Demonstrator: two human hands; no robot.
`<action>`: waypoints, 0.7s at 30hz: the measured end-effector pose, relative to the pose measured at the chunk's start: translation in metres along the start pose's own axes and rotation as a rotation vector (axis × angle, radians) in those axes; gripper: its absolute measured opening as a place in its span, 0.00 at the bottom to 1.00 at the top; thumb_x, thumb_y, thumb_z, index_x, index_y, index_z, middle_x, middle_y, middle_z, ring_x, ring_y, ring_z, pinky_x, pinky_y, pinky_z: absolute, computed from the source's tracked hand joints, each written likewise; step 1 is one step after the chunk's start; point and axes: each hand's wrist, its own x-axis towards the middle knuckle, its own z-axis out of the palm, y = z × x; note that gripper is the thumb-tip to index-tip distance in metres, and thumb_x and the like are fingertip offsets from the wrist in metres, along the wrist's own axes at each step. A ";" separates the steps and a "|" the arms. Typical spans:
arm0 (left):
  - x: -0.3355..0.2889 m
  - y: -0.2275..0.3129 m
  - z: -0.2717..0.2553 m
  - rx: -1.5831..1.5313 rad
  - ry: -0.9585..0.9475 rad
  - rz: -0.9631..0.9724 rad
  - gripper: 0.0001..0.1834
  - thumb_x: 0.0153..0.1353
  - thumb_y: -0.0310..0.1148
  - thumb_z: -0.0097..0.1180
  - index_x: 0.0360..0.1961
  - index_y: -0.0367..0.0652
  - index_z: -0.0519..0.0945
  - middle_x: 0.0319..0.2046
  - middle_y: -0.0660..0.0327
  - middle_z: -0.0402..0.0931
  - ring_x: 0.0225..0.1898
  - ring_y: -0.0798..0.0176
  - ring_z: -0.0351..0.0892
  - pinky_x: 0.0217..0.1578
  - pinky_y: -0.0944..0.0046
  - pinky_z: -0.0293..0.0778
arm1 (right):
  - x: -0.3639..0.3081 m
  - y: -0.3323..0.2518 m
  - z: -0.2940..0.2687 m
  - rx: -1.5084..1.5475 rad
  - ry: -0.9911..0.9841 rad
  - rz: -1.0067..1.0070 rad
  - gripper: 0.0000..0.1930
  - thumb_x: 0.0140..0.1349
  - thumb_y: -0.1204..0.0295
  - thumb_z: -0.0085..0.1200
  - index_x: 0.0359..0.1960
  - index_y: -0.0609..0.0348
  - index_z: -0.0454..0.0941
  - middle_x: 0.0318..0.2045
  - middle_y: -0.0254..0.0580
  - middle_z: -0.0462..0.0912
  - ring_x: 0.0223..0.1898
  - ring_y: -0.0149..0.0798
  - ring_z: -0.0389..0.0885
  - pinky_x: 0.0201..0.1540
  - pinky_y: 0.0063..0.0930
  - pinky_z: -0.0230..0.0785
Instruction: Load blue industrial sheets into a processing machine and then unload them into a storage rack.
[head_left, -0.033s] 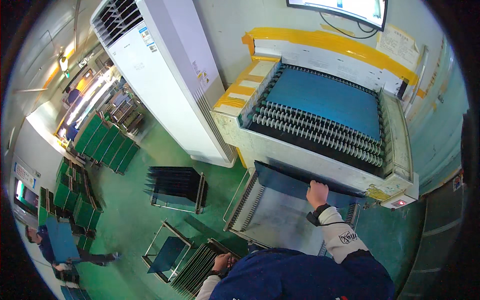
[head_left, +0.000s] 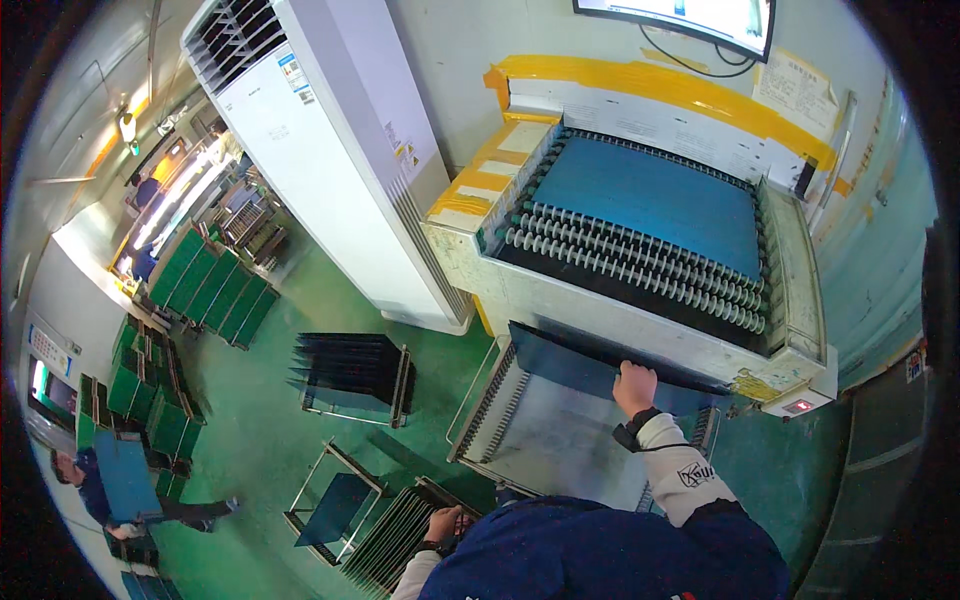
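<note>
My right hand (head_left: 635, 389) reaches forward, its fingers closed on the upper edge of a dark blue panel (head_left: 565, 370). That panel stands in a slotted rack (head_left: 487, 410) with toothed sides, right in front of the machine. Low in the picture, my left hand (head_left: 445, 524) is closed beside a rack of thin upright panels (head_left: 395, 540). What its fingers hold cannot be made out. Above my right hand, a blue sheet (head_left: 650, 200) lies flat on the roller conveyor (head_left: 640, 262), whose rows of pale discs show at the near end.
The conveyor's housing (head_left: 600, 315) and a tall white air conditioner (head_left: 330, 150) stand ahead. On the green floor are a rack of dark panels (head_left: 352, 370) and a metal frame with one panel (head_left: 335, 510). A co-worker (head_left: 95, 490) carries a blue panel at far left.
The co-worker at far left has shifted very slightly, with a foot a little higher. My hands and the panels by them have not visibly moved.
</note>
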 end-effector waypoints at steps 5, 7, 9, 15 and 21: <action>0.015 -0.022 -0.016 0.093 0.041 0.015 0.11 0.64 0.35 0.47 0.35 0.39 0.76 0.22 0.63 0.72 0.19 0.68 0.69 0.19 0.68 0.65 | 0.003 -0.009 0.001 0.010 0.018 -0.032 0.06 0.49 0.68 0.55 0.26 0.56 0.75 0.25 0.47 0.81 0.31 0.50 0.80 0.35 0.45 0.66; 0.007 -0.012 -0.008 0.067 -0.002 -0.053 0.10 0.67 0.34 0.42 0.41 0.42 0.73 0.20 0.66 0.65 0.20 0.68 0.63 0.20 0.67 0.62 | 0.002 -0.005 0.000 0.008 0.029 -0.029 0.06 0.49 0.68 0.55 0.26 0.57 0.75 0.25 0.47 0.81 0.31 0.50 0.80 0.35 0.46 0.66; -0.001 -0.004 -0.003 0.063 -0.038 -0.039 0.11 0.67 0.34 0.42 0.43 0.42 0.74 0.20 0.65 0.67 0.19 0.67 0.65 0.20 0.66 0.63 | 0.001 -0.005 0.000 0.023 0.020 -0.028 0.06 0.50 0.68 0.55 0.26 0.56 0.75 0.24 0.47 0.81 0.31 0.50 0.80 0.35 0.45 0.66; -0.018 0.005 0.007 -0.067 0.006 0.027 0.14 0.62 0.35 0.50 0.24 0.36 0.76 0.18 0.59 0.76 0.13 0.66 0.69 0.16 0.66 0.64 | -0.001 -0.005 0.001 0.020 0.045 -0.041 0.06 0.51 0.67 0.55 0.26 0.56 0.75 0.24 0.46 0.80 0.30 0.50 0.80 0.35 0.45 0.66; -0.015 -0.004 -0.007 -0.084 -0.086 0.031 0.14 0.62 0.35 0.49 0.22 0.37 0.75 0.17 0.60 0.74 0.13 0.66 0.69 0.16 0.66 0.65 | 0.003 -0.006 -0.004 0.098 -0.063 -0.082 0.07 0.49 0.67 0.58 0.26 0.55 0.75 0.23 0.48 0.80 0.31 0.51 0.79 0.33 0.45 0.68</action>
